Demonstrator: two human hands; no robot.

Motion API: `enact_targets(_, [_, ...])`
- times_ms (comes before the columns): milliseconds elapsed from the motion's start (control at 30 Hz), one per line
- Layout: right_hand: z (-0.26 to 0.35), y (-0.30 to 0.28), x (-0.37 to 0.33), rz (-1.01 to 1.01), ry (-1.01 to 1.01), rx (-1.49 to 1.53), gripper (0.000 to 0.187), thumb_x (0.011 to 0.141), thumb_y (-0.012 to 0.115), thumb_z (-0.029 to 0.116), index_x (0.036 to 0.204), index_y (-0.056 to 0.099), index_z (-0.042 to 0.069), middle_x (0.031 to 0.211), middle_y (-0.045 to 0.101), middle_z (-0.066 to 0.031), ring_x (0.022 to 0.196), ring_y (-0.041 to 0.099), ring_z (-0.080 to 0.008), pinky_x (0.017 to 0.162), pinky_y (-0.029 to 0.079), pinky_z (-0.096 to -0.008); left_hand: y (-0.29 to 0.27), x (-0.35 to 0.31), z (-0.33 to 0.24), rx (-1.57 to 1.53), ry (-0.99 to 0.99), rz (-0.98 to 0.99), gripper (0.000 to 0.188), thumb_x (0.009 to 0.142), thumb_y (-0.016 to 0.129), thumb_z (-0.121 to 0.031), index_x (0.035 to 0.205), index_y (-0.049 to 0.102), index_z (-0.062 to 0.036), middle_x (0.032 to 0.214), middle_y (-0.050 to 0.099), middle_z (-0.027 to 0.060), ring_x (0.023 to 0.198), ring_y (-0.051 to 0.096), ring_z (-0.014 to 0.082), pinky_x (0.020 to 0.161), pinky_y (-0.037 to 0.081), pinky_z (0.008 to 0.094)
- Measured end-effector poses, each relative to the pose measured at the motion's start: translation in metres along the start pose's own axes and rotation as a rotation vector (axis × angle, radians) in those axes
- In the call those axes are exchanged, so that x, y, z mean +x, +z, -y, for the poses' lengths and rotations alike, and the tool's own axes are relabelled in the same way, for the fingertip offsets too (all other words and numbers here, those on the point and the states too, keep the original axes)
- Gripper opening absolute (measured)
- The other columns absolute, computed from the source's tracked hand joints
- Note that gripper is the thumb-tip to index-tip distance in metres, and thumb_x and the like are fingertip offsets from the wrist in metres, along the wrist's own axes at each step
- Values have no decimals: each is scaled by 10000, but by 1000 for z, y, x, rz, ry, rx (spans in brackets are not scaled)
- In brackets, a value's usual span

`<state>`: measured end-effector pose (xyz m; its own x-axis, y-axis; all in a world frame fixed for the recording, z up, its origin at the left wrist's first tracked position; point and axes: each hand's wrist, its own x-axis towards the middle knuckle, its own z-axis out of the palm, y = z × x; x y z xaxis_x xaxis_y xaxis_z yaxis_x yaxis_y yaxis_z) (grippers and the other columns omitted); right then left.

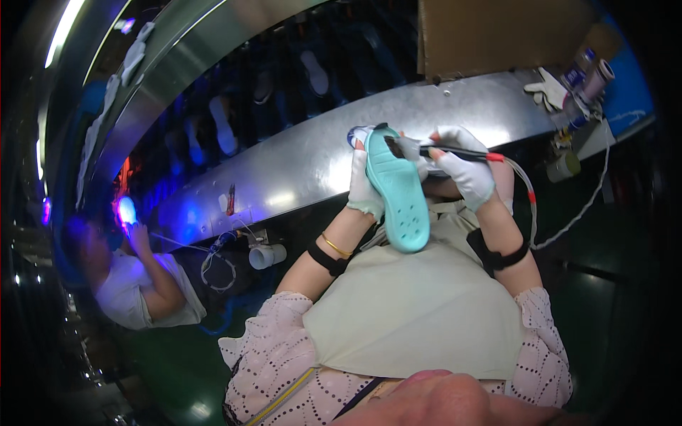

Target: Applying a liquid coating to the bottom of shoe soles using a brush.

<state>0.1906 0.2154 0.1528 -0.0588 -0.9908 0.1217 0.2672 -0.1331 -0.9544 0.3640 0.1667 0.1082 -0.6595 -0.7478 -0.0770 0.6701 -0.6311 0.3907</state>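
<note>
My left hand (362, 186), in a white glove, grips a shoe with a mint-green sole (399, 193), sole side up, just in front of a metal bench edge. My right hand (463, 165), also gloved, holds a thin black pen-like tool (455, 151) with a red end and a cable trailing from it. The tool's tip rests at the toe end of the sole. Both wrists wear black bands, and the left one has a gold bangle.
A shiny metal bench (298, 163) runs diagonally, with a dark conveyor carrying several shoe soles (224, 131) behind it. A co-worker (142, 277) sits at the left by a blue light. Bottles and a glove (575, 85) lie at the far right. A cardboard box (497, 35) stands behind.
</note>
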Motion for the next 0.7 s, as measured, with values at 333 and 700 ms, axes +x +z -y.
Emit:
enact_targets(333, [-28, 13, 9, -113, -357, -421, 231, 808, 661, 7, 1028, 593, 18, 989, 633, -46, 908, 594, -99, 829, 481, -242, 9, 14, 35, 158, 272, -125, 594, 921, 359, -594, 1253, 484, -117, 1185, 566, 64, 1101, 542, 215, 990, 415, 366])
enact_targets(700, [-20, 16, -7, 188, -442, -617, 251, 739, 655, -41, 974, 605, 29, 853, 596, -48, 788, 601, -156, 719, 478, -246, -10, 13, 17, 135, 223, -130, 692, 894, 348, -640, 1246, 488, -61, 1191, 560, 143, 1060, 555, 268, 945, 445, 399])
